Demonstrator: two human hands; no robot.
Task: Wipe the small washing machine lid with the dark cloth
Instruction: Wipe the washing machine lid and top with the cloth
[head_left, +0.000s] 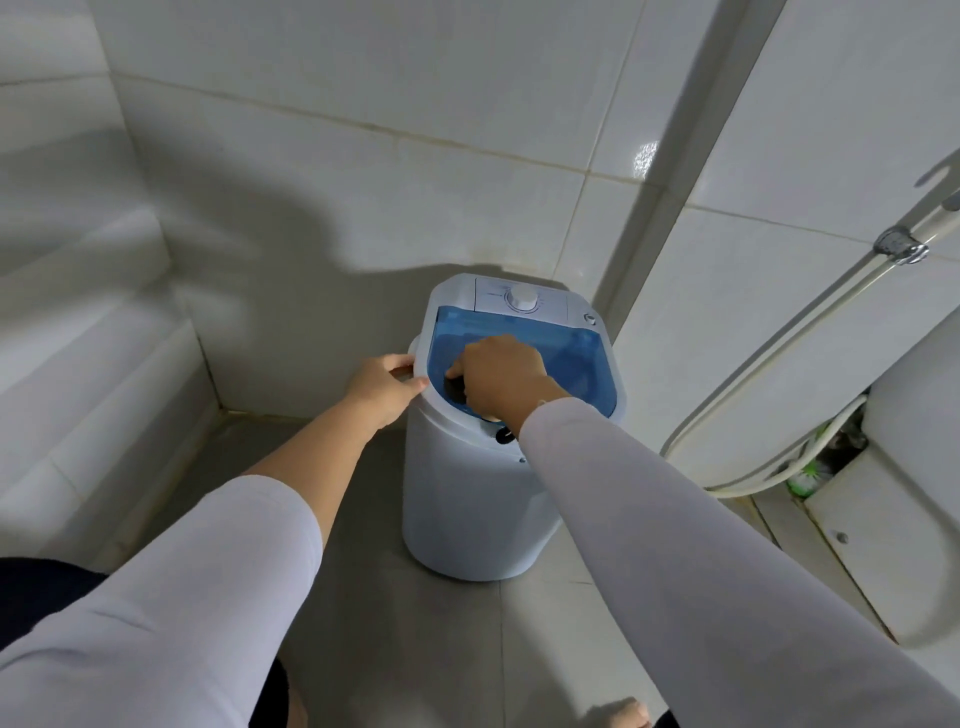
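A small white washing machine (467, 509) stands on the floor in a tiled corner. Its lid (576, 358) is translucent blue and lies closed on top. My right hand (501, 379) rests on the near left part of the lid, fingers curled around a dark cloth (456, 391) pressed against the blue surface; most of the cloth is hidden under the hand. My left hand (384, 387) grips the machine's white left rim, thumb on top. A white dial (522, 299) sits on the panel behind the lid.
Tiled walls close in behind and to the left, with a stepped white ledge (104, 364) at left. A shower hose (769, 374) hangs along the right wall above a white toilet (904, 467). Grey floor tiles (415, 634) lie in front of the machine.
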